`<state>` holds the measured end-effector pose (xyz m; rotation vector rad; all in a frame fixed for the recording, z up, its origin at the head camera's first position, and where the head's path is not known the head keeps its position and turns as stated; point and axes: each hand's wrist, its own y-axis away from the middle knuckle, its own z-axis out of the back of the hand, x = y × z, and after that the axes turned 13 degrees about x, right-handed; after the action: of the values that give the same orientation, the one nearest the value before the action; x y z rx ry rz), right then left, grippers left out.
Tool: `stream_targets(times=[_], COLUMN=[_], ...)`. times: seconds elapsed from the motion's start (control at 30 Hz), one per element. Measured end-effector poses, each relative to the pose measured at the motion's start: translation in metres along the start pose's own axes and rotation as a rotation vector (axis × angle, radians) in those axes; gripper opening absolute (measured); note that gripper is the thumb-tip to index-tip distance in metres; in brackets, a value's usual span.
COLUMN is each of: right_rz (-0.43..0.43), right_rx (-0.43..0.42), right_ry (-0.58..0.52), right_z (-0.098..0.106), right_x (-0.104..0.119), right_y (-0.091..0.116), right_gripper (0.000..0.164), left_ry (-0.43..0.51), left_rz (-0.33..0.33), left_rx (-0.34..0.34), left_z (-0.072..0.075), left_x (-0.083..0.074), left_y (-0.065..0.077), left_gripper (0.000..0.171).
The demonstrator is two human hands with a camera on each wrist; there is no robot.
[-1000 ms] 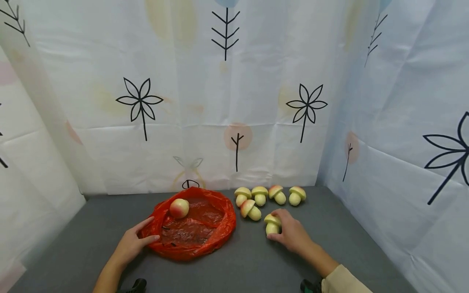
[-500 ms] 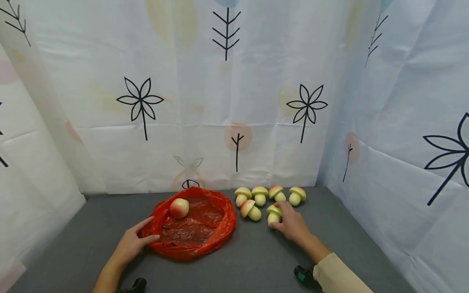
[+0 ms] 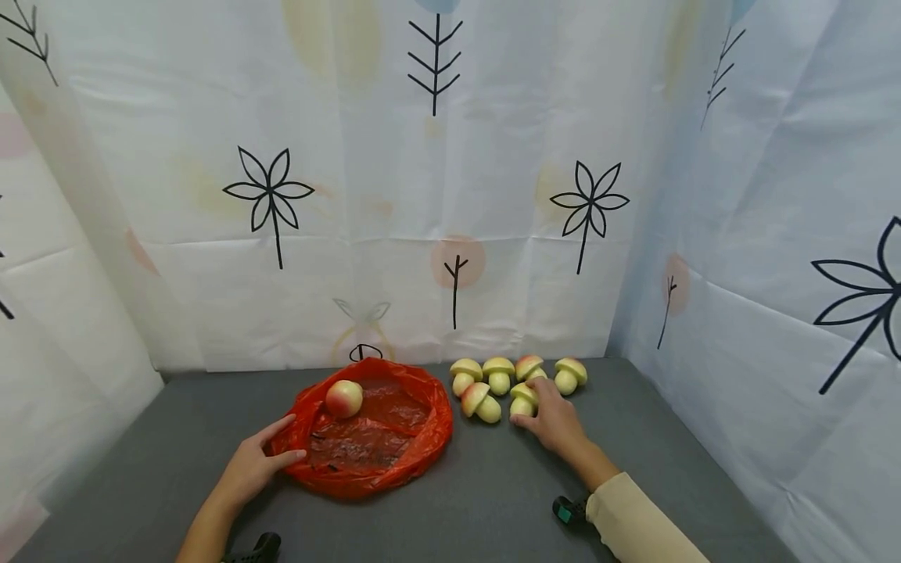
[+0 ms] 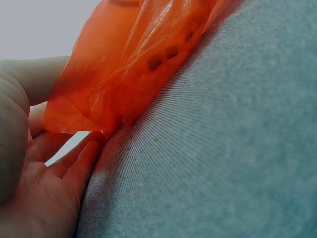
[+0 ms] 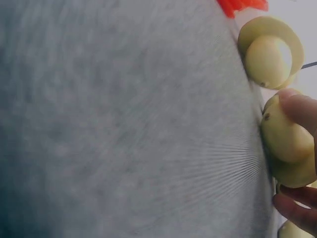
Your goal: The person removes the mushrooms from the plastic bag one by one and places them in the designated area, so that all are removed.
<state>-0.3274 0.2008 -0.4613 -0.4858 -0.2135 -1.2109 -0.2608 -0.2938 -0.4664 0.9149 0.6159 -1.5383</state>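
My right hand (image 3: 559,418) pinches a yellow-green toy mushroom (image 3: 522,399), thumb at its stem and fingers at the cap. In the right wrist view this mushroom (image 5: 287,136) sits low by the cloth, with the thumb over its stem. My left hand (image 3: 249,465) holds the left edge of a red plastic bag (image 3: 439,438), thumb and fingers on either side of it. The left wrist view shows the thin bag wall (image 4: 114,74) between thumb and fingers. A round yellow-and-red fruit (image 3: 344,399) lies in the bag, at its left back.
Several similar mushrooms stand at the back right, among them one with a red-tinged cap (image 3: 482,403) and a rightmost one (image 3: 570,375). A grey cloth (image 3: 486,500) covers the table. White patterned curtains (image 3: 507,297) enclose the back and sides.
The right hand and its mushroom have moved back toward the other mushrooms, close beside the red-tinged one. The left hand and the bag have stayed in place.
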Motion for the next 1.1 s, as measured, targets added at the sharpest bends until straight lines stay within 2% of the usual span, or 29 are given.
stream_targets(times=[0.2, 0.53, 0.83, 1.1], right_rz=[0.004, -0.019, -0.048, -0.041], right_rx=[-0.025, 0.008, 0.029, 0.027], right_ry=[0.007, 0.028, 0.042, 0.072], right_z=[-0.002, 0.0, 0.005, 0.01], right_x=[-0.002, -0.003, -0.002, -0.003], right_y=[-0.001, -0.001, -0.002, -0.002], right_gripper=[0.061, 0.065, 0.077, 0.079], left_ry=[0.001, 0.007, 0.003, -0.011], left_rz=[0.001, 0.005, -0.001, 0.004], left_rx=[0.001, 0.002, 0.008, 0.008], left_z=[-0.001, -0.002, 0.001, 0.001], left_x=[-0.002, -0.004, -0.001, -0.001], left_y=[0.001, 0.003, 0.001, 0.002], left_gripper=[0.083, 0.082, 0.082, 0.082])
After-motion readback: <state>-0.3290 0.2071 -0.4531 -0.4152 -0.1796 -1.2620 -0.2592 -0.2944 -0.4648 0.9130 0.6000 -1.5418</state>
